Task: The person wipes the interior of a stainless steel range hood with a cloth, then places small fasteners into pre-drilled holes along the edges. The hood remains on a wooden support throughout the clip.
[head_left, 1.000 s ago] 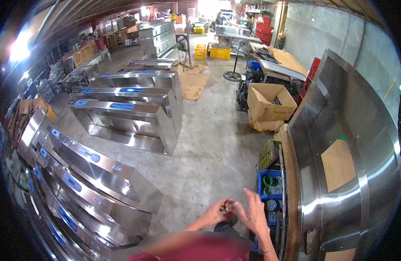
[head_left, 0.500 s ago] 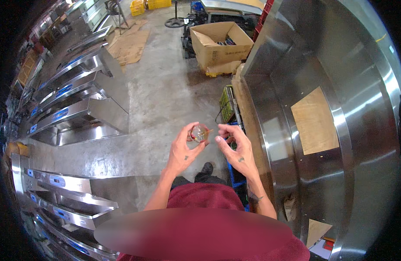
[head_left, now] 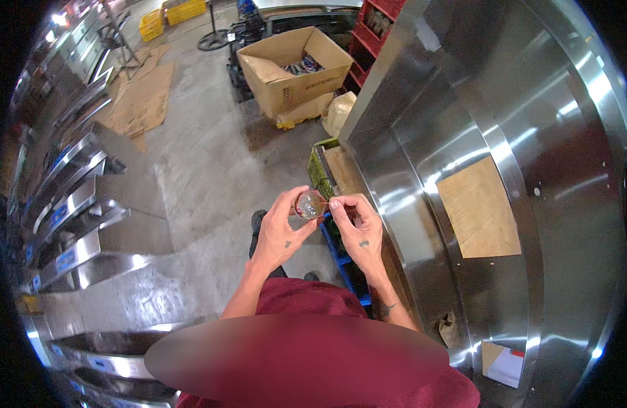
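A small round part with a clear, glassy face and a reddish rim, perhaps a lamp, is held in front of my body. My left hand curls around it, thumb beneath and fingers over its upper edge. From its right side sticks a thin orange-brown strand, like a wire. The thumb and forefinger of my right hand pinch together at the strand's end. What lies under the round part is hidden by my left fingers.
A tall stainless-steel housing with a brown paper sheet stands close on my right. Ahead are an open cardboard box, a green crate and a blue crate. Rows of steel hoods line the left.
My right hand has closed in from beside the round part to pinch its strand. The view has turned right, and a foot has come forward at the left.
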The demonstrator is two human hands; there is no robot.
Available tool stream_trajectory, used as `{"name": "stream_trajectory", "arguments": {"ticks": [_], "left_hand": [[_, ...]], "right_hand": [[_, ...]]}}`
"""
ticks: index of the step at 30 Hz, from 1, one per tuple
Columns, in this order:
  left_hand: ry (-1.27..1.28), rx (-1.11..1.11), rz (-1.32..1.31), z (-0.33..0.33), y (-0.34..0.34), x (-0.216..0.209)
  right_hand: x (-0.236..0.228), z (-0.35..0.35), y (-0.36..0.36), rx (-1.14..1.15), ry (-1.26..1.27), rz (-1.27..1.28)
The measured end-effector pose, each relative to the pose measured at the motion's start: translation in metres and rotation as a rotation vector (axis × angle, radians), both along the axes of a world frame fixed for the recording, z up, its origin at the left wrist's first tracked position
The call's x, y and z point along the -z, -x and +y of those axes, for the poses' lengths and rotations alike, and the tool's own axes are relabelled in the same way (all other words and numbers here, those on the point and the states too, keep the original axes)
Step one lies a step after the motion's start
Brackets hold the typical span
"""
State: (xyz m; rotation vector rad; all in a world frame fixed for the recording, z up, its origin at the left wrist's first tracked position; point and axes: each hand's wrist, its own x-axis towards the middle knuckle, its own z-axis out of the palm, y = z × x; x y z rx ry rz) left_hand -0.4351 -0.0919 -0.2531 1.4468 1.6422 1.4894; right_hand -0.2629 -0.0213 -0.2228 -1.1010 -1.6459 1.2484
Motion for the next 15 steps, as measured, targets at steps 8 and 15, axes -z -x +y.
{"name": "stream_trajectory", "arguments": {"ticks": [8,15], "left_hand": [[-0.028,0.126,0.084,0.121,0.105,-0.015],[-0.072,0.282,0.121,0.197,0.159,-0.029]], "right_hand": [[-0.029,0.086,0.090,0.127,-0.244,-0.104],[-0.049,0.129,0.138,0.226,-0.454,-0.257]]}}
